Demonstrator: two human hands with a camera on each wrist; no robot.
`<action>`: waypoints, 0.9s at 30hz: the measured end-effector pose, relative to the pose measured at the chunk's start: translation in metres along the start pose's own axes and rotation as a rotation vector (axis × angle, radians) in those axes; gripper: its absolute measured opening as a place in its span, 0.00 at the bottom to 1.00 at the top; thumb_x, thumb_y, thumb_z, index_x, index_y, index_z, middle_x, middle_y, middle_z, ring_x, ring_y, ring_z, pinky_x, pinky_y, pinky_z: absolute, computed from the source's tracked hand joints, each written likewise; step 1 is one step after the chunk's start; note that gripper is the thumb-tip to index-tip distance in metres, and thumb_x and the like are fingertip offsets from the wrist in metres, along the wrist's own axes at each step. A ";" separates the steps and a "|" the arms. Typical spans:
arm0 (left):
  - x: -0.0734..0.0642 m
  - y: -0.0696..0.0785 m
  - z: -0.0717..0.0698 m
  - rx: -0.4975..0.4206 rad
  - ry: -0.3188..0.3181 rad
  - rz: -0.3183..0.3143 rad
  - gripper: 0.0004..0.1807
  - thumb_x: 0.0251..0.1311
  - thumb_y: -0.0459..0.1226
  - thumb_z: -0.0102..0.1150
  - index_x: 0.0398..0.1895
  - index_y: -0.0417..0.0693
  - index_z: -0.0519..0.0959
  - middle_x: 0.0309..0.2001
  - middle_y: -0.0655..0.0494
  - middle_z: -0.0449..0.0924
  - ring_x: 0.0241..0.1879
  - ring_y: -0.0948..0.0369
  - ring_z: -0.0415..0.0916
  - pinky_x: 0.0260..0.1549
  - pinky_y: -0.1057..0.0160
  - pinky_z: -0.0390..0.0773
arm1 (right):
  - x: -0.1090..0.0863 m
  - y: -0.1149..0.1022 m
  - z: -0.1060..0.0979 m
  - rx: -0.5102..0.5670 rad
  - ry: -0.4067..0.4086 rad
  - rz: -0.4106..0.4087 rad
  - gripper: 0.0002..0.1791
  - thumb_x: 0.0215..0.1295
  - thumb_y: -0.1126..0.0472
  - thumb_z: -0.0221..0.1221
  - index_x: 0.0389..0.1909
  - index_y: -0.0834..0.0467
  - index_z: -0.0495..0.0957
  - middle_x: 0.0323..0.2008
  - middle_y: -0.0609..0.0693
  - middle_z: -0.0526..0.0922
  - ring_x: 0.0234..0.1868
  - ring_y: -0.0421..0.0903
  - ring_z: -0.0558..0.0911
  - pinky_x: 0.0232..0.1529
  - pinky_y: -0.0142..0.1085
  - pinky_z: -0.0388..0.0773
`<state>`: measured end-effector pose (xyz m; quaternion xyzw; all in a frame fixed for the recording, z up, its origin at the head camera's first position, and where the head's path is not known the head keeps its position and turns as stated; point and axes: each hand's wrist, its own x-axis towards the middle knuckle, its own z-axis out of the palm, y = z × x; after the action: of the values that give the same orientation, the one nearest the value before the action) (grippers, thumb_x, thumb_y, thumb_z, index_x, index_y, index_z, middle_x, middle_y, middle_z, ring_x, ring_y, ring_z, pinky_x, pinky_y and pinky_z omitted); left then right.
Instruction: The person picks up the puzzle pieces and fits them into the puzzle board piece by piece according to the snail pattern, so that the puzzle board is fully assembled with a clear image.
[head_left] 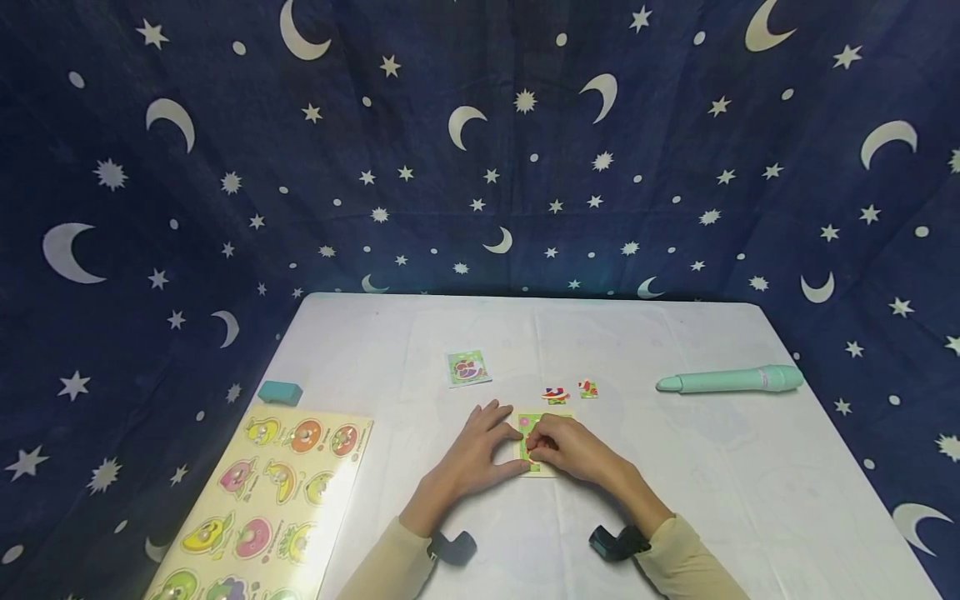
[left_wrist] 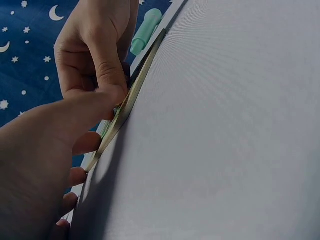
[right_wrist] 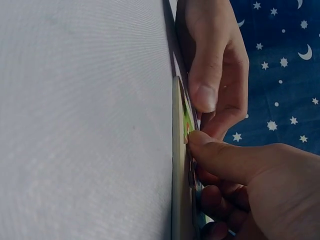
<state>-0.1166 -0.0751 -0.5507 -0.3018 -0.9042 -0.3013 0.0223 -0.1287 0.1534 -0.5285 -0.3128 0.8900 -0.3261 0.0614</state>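
Note:
My left hand (head_left: pixel 476 450) lies at the left side of a small jigsaw puzzle board (head_left: pixel 542 475), its thumb and index finger spread and touching the edge. Over the board, my right hand (head_left: pixel 576 448) has thumb and index finger pinched together on a small puzzle piece, mostly hidden by the fingertips. Green printed pieces show on the board's left part. Two loose puzzle pieces lie just beyond it, one wider piece (head_left: pixel 556 395) and one smaller piece (head_left: pixel 588 389). In the right wrist view, the right thumb presses close to the green printed surface (right_wrist: pixel 187 120).
Farther back lies a square picture card (head_left: pixel 468 367). On the left are a large fruit-picture board (head_left: pixel 292 450) and a teal block (head_left: pixel 280 392). A mint-green pen-shaped object (head_left: pixel 729 380) rests at the right. Starry dark-blue cloth (head_left: pixel 480 167) hangs behind the white table (head_left: pixel 750 500).

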 end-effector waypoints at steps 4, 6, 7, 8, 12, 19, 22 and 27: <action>0.000 -0.001 0.000 -0.004 0.010 0.006 0.20 0.59 0.56 0.65 0.48 0.56 0.82 0.70 0.48 0.70 0.76 0.45 0.57 0.76 0.39 0.55 | 0.001 -0.001 0.000 -0.003 -0.008 0.012 0.04 0.63 0.60 0.67 0.35 0.50 0.82 0.32 0.38 0.79 0.33 0.29 0.74 0.35 0.26 0.77; 0.000 -0.001 0.001 -0.005 0.011 0.007 0.20 0.59 0.56 0.65 0.48 0.56 0.82 0.70 0.48 0.70 0.76 0.45 0.58 0.76 0.39 0.55 | 0.001 -0.001 0.000 -0.005 -0.009 0.008 0.04 0.63 0.60 0.67 0.35 0.50 0.82 0.32 0.38 0.80 0.33 0.29 0.75 0.35 0.26 0.77; 0.000 -0.001 0.000 -0.007 0.009 0.004 0.20 0.59 0.56 0.65 0.48 0.56 0.82 0.70 0.48 0.69 0.76 0.45 0.57 0.76 0.39 0.55 | 0.001 -0.001 -0.001 -0.007 -0.011 0.006 0.03 0.63 0.61 0.67 0.35 0.51 0.82 0.33 0.39 0.80 0.33 0.29 0.74 0.35 0.26 0.77; 0.000 -0.001 0.000 -0.008 0.006 0.002 0.20 0.59 0.56 0.65 0.48 0.56 0.82 0.71 0.48 0.69 0.77 0.45 0.57 0.76 0.39 0.54 | 0.001 -0.001 -0.001 -0.009 -0.012 0.005 0.03 0.63 0.61 0.67 0.35 0.51 0.82 0.33 0.39 0.80 0.33 0.29 0.74 0.35 0.26 0.77; 0.000 0.001 0.000 -0.008 0.002 -0.002 0.20 0.58 0.56 0.66 0.48 0.56 0.82 0.70 0.48 0.69 0.76 0.44 0.57 0.76 0.39 0.55 | 0.000 -0.001 -0.002 -0.017 -0.019 0.009 0.03 0.63 0.60 0.67 0.36 0.52 0.82 0.33 0.39 0.80 0.32 0.29 0.74 0.35 0.26 0.76; 0.000 0.002 -0.001 -0.007 0.000 -0.001 0.20 0.58 0.55 0.66 0.48 0.55 0.82 0.70 0.47 0.70 0.76 0.44 0.58 0.76 0.39 0.54 | 0.003 -0.002 -0.009 -0.001 0.000 0.004 0.04 0.64 0.58 0.67 0.37 0.50 0.83 0.32 0.37 0.78 0.32 0.29 0.73 0.34 0.26 0.75; 0.000 0.002 -0.001 -0.006 0.006 0.002 0.20 0.58 0.55 0.66 0.48 0.55 0.83 0.70 0.46 0.70 0.76 0.44 0.58 0.76 0.39 0.54 | 0.004 0.000 -0.013 -0.007 0.010 0.018 0.04 0.64 0.58 0.67 0.38 0.50 0.82 0.31 0.37 0.78 0.32 0.30 0.74 0.35 0.27 0.75; 0.000 0.001 0.001 -0.005 0.009 0.006 0.21 0.57 0.54 0.67 0.48 0.55 0.82 0.70 0.46 0.70 0.76 0.43 0.58 0.76 0.39 0.54 | 0.006 0.003 -0.021 -0.045 0.024 0.069 0.08 0.63 0.57 0.68 0.40 0.52 0.81 0.33 0.39 0.79 0.34 0.36 0.76 0.37 0.29 0.76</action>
<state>-0.1163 -0.0740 -0.5507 -0.3031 -0.9026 -0.3046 0.0266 -0.1417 0.1634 -0.5135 -0.2793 0.9079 -0.3077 0.0548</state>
